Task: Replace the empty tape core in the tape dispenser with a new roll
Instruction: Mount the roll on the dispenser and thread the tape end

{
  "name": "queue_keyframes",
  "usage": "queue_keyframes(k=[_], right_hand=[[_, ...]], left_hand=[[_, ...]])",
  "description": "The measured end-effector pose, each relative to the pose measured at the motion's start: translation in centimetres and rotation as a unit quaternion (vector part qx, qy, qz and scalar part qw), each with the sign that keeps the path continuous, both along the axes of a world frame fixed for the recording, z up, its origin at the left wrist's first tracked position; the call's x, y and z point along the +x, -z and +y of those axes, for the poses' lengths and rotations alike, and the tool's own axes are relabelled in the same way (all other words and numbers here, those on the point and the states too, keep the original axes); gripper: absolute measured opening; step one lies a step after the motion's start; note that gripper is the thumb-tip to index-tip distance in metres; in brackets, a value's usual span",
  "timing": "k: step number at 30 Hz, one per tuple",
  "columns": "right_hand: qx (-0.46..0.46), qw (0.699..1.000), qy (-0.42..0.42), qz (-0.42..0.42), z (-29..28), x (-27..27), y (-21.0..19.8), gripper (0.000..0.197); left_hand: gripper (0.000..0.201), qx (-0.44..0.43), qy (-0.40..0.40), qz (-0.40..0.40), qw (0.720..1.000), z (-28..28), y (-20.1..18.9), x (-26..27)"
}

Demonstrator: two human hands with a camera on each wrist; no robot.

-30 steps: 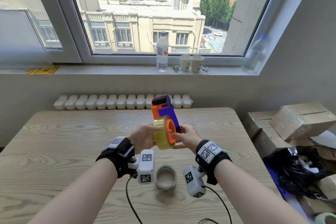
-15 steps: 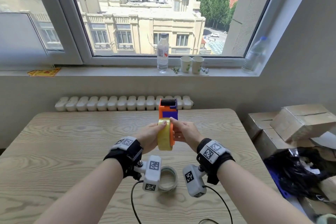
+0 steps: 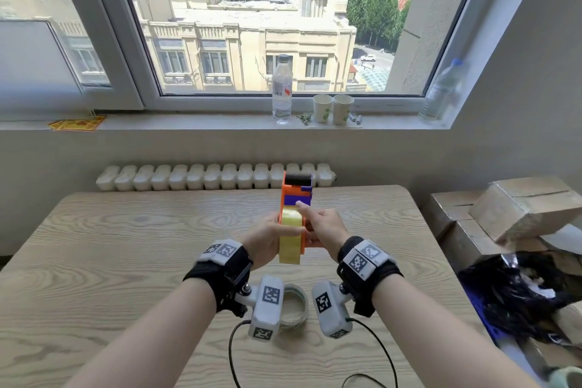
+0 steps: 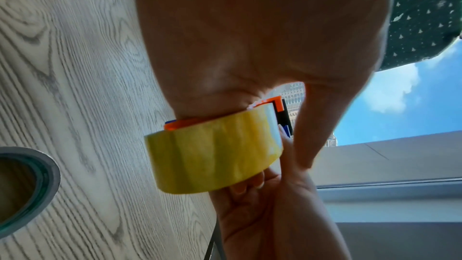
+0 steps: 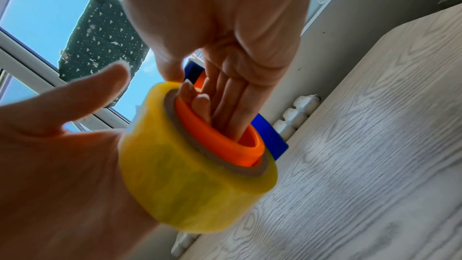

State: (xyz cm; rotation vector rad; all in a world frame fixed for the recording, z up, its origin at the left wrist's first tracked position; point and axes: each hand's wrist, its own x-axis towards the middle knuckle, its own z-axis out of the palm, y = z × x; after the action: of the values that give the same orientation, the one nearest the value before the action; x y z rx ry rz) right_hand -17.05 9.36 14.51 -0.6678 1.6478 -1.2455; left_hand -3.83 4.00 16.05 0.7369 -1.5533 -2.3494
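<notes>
Both hands are holding the orange and blue tape dispenser (image 3: 297, 195) upright above the wooden surface (image 3: 126, 246). The left hand (image 3: 263, 238) is wrapping around the yellow tape roll (image 3: 290, 241) seated on the dispenser's orange hub (image 5: 220, 139). The right hand (image 3: 324, 228) is gripping the dispenser, fingers inside the hub. The empty core (image 3: 293, 309) is lying on the surface below the wrists.

Tape dispenser (image 3: 297, 190): orange and blue body with a black roller at the top, held upright above the counter.
New roll (image 3: 290, 241): yellowish, brown-cored, seated around the dispenser's orange hub (image 5: 220, 139), edge-on in the head view.
Empty tape core (image 3: 293, 309): laid flat on the counter, partly hidden.
</notes>
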Motion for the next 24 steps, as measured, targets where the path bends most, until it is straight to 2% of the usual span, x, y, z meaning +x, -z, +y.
queue_keyframes(k=[6,11,14,17,21,24], right_hand=[[0.006,0.999,-0.014,-0.04,0.3,-0.2,-0.1,0.063],[0.003,0.998,-0.029,-0.049,0.7,-0.1,-0.3,0.052],[0.01,0.999,-0.018,-0.031,0.6,-0.1,-0.2,0.054],[0.021,1.0,-0.016,-0.007,0.7,-0.1,-0.1,0.051],[0.022,1.0,-0.014,0.007,0.9,-0.1,-0.5,0.054],[0.022,0.999,-0.043,-0.008,1.2,-0.2,-0.9,0.057]], left_hand=[[0.051,-0.036,-0.016,-0.018,0.999,0.0,0.5,0.2],[0.045,-0.048,-0.033,-0.024,0.998,0.0,0.8,0.0],[0.039,-0.061,-0.024,-0.026,0.998,0.2,0.7,0.0],[0.054,-0.078,-0.017,-0.044,0.996,0.4,0.7,0.0],[0.055,-0.077,-0.02,-0.042,0.996,0.6,1.1,0.0],[0.055,-0.082,-0.036,-0.039,0.995,0.6,1.4,0.0]])
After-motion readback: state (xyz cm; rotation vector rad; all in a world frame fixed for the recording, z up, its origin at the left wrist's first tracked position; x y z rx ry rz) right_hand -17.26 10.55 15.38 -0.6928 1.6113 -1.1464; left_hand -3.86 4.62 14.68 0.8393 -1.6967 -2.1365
